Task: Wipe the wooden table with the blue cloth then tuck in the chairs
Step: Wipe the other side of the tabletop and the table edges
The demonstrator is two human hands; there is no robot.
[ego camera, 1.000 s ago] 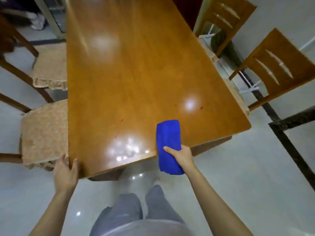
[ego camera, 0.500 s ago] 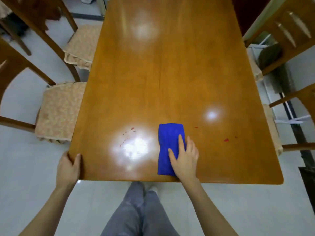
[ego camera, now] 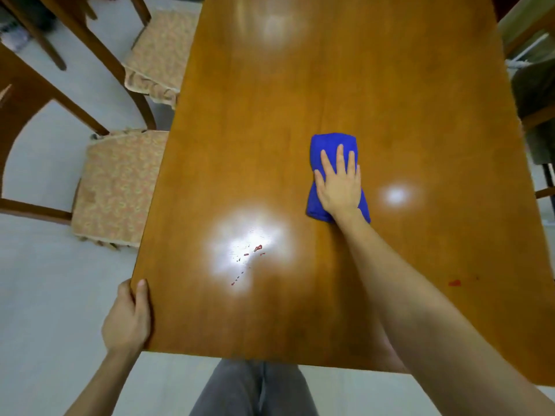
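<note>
A folded blue cloth (ego camera: pixel 333 145) lies on the glossy wooden table (ego camera: pixel 255 139), right of its middle. My right hand (ego camera: pixel 341 183) presses flat on the cloth with fingers spread, arm stretched over the near edge. My left hand (ego camera: pixel 129 318) grips the table's near left corner, thumb on top. Small red specks (ego camera: pixel 256 249) sit in a light glare on the near part of the top, left of the cloth. Another red spot (ego camera: pixel 454 283) lies near the right edge. Two wooden chairs with beige cushions (ego camera: pixel 117 187) (ego camera: pixel 159 52) stand pulled out along the left side.
Parts of more wooden chairs (ego camera: pixel 537 115) show at the right edge, with a dark seat. The floor (ego camera: pixel 60 295) is pale tile. My legs in grey trousers (ego camera: pixel 252 388) stand at the table's near end.
My right hand has pushed the blue cloth away from the near edge toward the table's middle and to the right. My left hand keeps its hold on the corner.
</note>
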